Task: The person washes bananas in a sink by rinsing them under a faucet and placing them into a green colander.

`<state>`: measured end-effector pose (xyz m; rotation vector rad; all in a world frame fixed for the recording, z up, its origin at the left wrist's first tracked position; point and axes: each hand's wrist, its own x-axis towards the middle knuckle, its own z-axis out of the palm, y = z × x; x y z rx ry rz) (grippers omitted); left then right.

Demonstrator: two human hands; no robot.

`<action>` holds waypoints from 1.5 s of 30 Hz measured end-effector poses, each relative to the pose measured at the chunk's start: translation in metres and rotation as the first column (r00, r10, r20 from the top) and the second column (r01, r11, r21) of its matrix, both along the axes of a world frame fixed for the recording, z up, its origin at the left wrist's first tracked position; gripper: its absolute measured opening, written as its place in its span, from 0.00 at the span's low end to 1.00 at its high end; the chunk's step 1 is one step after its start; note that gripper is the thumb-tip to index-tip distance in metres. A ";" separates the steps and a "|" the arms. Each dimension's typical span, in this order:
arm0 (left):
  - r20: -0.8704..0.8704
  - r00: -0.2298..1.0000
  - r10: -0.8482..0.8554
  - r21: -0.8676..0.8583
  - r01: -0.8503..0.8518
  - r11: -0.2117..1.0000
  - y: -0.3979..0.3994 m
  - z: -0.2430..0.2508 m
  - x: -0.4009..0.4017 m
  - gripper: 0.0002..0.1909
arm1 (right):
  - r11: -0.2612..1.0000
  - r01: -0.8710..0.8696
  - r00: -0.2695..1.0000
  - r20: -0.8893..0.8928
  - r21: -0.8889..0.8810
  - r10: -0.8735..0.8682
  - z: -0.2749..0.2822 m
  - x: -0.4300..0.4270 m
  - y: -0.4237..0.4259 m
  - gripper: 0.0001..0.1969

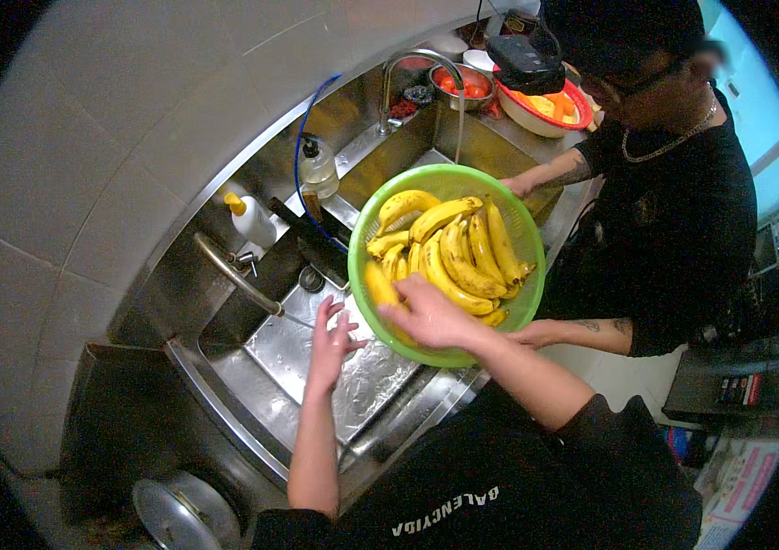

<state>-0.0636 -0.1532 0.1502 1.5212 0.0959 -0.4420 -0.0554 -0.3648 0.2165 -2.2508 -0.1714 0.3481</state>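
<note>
A green plastic basket [535, 302] filled with yellow, brown-spotted bananas [454, 258] is held over the sink divider by a co-worker's hands, one at its far rim and one at its near rim. My right hand [430, 313] reaches over the basket's near left side, its fingers closed around a blurred banana [381, 283]. Over the left sink basin [362, 405], my left hand [334, 344] is raised with its fingers apart and nothing in it. Beside it, a thin stream runs from the left faucet [241, 275].
Water runs from the right faucet [424, 55] behind the basket. A clear pump bottle [319, 168] and a white pump bottle [252, 220] stand along the back ledge. Beyond are a metal bowl of tomatoes [461, 86] and a red-rimmed bowl [534, 117]. A co-worker [657, 206] stands at right.
</note>
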 end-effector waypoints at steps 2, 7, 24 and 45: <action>0.009 1.000 -0.023 -0.021 0.023 0.999 -0.021 -0.007 -0.001 0.36 | 0.998 0.017 1.000 -0.011 -0.057 -0.018 -0.009 0.006 -0.005 0.25; -0.057 0.996 -0.064 -0.183 0.053 0.982 -0.036 -0.015 -0.009 0.30 | 0.970 0.221 0.967 0.151 -0.098 -0.205 -0.007 0.000 -0.005 0.21; -0.102 0.994 0.051 -0.169 -0.067 0.983 -0.051 0.002 -0.030 0.21 | 0.955 0.177 0.976 0.170 -0.238 -0.139 0.002 -0.017 -0.023 0.22; -0.089 0.990 0.107 -0.187 -0.122 0.975 -0.050 0.006 -0.033 0.26 | 0.948 0.174 0.952 0.292 -0.267 -0.093 0.006 -0.020 -0.028 0.20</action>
